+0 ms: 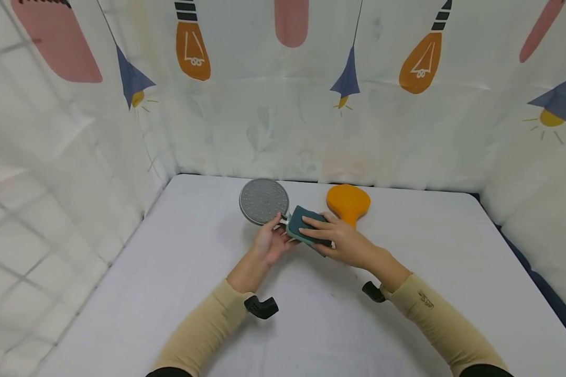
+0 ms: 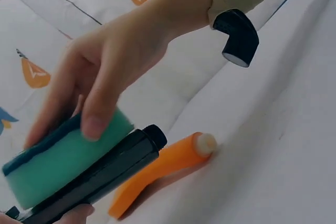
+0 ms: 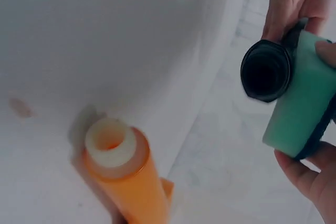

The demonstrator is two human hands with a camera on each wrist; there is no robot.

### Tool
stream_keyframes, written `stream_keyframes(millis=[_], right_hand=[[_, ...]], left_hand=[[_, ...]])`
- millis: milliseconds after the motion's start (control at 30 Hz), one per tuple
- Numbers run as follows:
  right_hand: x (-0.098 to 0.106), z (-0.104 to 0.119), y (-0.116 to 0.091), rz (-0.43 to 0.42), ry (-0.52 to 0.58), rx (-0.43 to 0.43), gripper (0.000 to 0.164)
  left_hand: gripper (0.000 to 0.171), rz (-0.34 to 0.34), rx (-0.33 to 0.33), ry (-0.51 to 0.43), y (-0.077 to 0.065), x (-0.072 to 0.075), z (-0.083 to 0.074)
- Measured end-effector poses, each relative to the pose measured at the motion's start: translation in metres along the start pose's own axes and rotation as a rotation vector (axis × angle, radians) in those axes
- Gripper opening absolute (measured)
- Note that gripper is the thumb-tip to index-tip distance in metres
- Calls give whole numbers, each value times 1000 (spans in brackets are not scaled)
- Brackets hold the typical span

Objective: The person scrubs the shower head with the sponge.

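Note:
A shower head with a round grey face and a dark handle is held above the table by my left hand, which grips it near the neck. My right hand holds a green sponge with a darker scouring layer, thumb on one side and fingers on the other. In the left wrist view, the sponge's pale green side lies along the handle. The handle's hollow end faces the right wrist camera. Behind the right hand, an orange shower head lies on the table.
The white table has a patterned cloth hanging behind it and on both sides. In the right wrist view, the orange shower head's handle ends in a whitish ring. A black wrist device sits at the left sleeve.

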State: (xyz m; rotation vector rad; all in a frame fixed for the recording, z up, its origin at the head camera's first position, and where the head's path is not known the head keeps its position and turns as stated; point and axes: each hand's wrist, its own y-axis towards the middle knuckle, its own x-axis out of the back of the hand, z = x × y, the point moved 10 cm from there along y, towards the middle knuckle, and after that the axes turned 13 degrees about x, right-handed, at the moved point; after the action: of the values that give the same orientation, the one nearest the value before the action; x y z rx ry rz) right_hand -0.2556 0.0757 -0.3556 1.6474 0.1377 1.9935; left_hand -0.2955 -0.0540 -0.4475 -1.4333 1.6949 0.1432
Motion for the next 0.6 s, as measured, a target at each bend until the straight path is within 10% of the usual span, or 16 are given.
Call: stream_keyframes(millis=[300,600], right_hand=[[12,2,-26,-16,37,-13,49],[6,5,0,-70,-43,25,48]], left_hand=[[48,49,-5,-120,-5,8,-22],[44,58,4,13,-6,-8,-1]])
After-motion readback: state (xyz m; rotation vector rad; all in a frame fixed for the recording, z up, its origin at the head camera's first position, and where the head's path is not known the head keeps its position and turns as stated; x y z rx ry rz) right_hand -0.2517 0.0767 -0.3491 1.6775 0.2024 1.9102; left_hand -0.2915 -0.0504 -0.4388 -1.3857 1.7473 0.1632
